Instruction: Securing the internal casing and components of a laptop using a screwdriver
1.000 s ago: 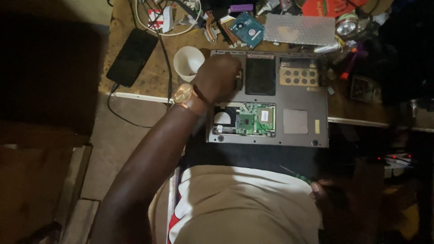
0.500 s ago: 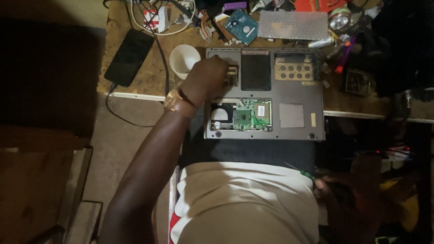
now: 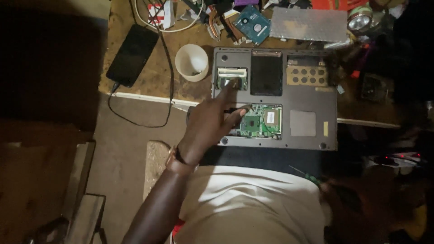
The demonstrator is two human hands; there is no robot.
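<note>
Pulled back, left hand now only fingertips the laptop's memory slot.

I saw the left hand pull back from the laptop's upper-left corner toward the body, so it no longer covered the memory bay. One finger stayed stretched out to that bay. The right hand barely shifted in the dark.
</note>
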